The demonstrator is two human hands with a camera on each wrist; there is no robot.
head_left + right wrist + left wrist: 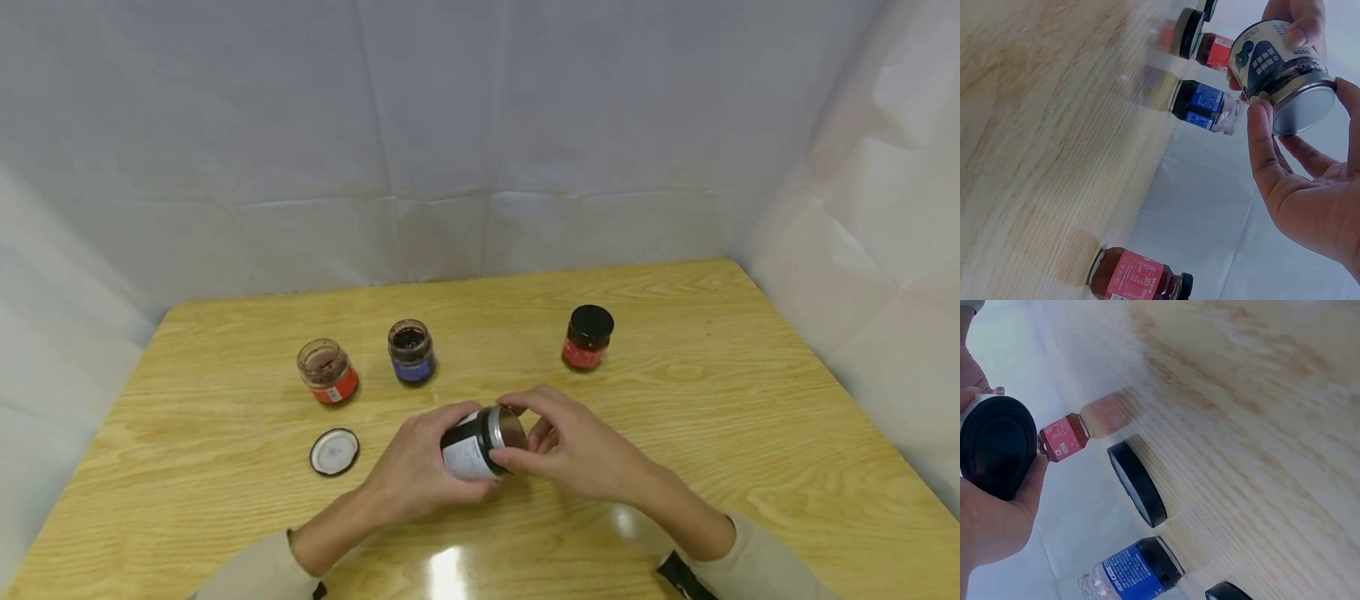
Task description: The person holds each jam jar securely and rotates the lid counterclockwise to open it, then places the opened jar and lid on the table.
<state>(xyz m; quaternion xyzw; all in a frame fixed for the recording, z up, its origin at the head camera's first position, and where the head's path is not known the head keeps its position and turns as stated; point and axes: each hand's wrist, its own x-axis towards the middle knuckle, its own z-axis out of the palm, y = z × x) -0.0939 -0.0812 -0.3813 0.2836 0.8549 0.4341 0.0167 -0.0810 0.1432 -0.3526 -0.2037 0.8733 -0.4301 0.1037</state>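
Observation:
A jar [467,447] of dark contents, with a white label showing blueberries, lies tilted in my left hand [420,467], which grips it round its body. Its silver lid [1304,111] faces right. My right hand [573,450] pinches that lid at the rim, with the thumb on the near side and a finger on the far side. In the left wrist view, the jar's dark round base [999,447] faces the camera and hides part of my right hand. Several finger surfaces behind the jar are hidden.
Left on the wooden table [750,400] stand an open red-labelled jar [328,372] and an open blue-labelled jar [412,352]. An upturned lid [334,452] lies before them. Another black lid [1138,484] shows in the left wrist view. A black-capped red-labelled jar [588,337] stands right.

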